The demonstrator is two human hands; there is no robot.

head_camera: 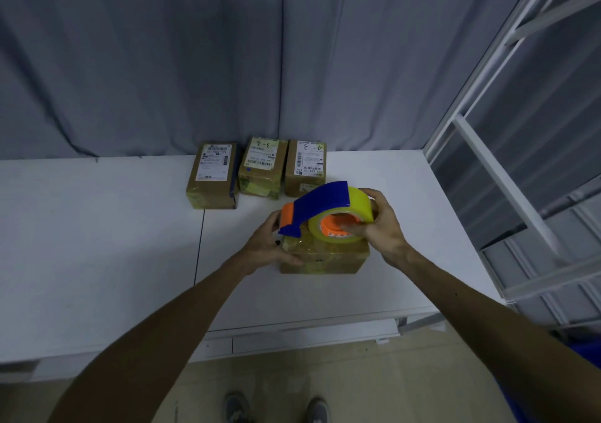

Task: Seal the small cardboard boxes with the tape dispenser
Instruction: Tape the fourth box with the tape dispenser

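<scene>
A small cardboard box (328, 259) lies on the white table (97, 244), its top shiny with tape. My left hand (270, 244) presses on the box's left end. My right hand (380, 224) grips a tape dispenser (325, 209) with a blue cover, an orange hub and a yellowish roll, held just above the box's top with its blue nose pointing left near my left fingers. Three more small boxes stand in a row at the table's back: a left box (213, 175), a middle box (261, 167) and a right box (305, 167), all labelled.
A grey curtain (195, 65) hangs right behind the table. A white metal rack (520, 169) stands close on the right. The table's front edge (292, 331) is near my body, with my shoes on the floor below.
</scene>
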